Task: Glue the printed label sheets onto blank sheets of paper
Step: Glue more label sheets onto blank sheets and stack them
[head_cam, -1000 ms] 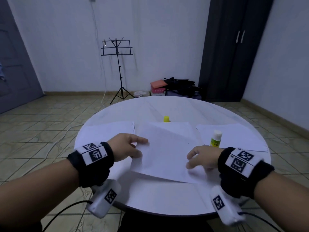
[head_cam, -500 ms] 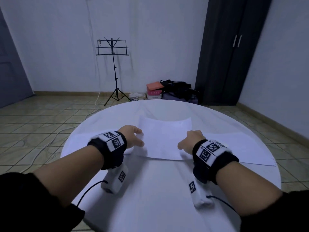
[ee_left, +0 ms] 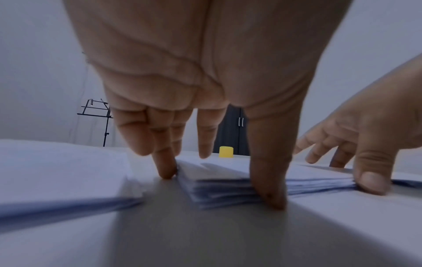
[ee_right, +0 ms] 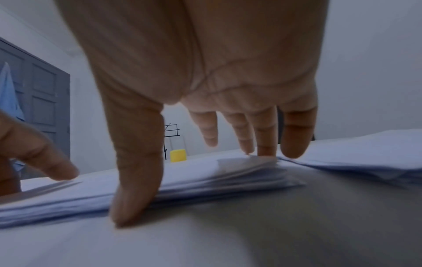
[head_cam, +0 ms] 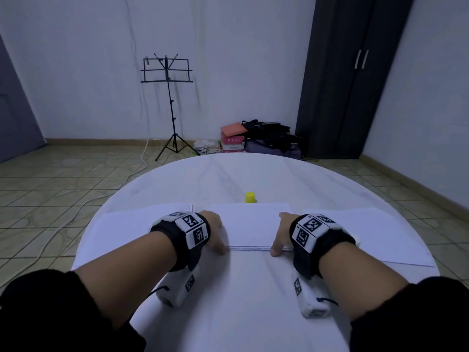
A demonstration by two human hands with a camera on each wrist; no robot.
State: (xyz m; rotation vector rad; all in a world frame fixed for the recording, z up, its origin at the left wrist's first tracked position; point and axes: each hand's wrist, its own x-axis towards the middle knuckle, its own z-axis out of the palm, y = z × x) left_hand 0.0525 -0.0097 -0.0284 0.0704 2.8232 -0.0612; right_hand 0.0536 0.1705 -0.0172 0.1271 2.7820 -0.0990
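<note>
Head view: we see the left hand and right hand bracketing the middle stack of white sheets at frame centre on the round white table, more paper left and right, yellow cap just behind, so we judge gluing mostly still ahead. Left wrist view: fingers straight, thumb and fingertip pressing the stack's thin layered edge, not gripping. Right wrist view: same, thumb straight against matte, flat, slightly fanned sheets.

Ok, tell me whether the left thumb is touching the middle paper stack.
Touching. The left wrist view shows the thumb pressed against the middle paper stack's near edge.
</note>
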